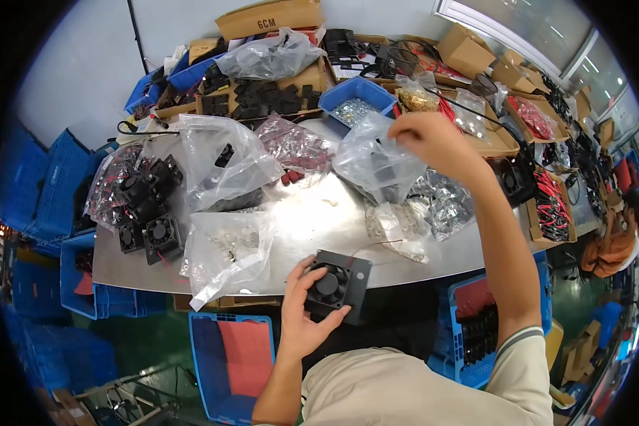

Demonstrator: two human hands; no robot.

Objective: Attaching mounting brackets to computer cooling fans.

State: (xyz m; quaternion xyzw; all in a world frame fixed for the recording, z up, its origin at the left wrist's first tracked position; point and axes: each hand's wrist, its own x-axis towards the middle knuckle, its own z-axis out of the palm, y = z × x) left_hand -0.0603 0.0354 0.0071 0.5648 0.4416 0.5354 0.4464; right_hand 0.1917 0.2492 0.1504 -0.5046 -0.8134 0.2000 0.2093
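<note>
Left hand (pixel 307 312): down at 6 o'clock, and its grip is wrapped round the sides of a black fan (pixel 326 285), thumb against fingers.
Fan: right at the near edge of the counter (pixel 298 216), face up on a flat black plate (pixel 362 273), thin wire (pixel 376 246) trailing toward 2 o'clock.
Right hand (pixel 426 135): out at 1 o'clock, over a clear bag (pixel 366 160), fingers curled; whether that grip pinches anything, I cannot tell.
Blue tray (pixel 362 86): 12 o'clock, near the right hand, small silvery pieces inside.
More fans (pixel 142 202): heaped at 9 o'clock.
</note>
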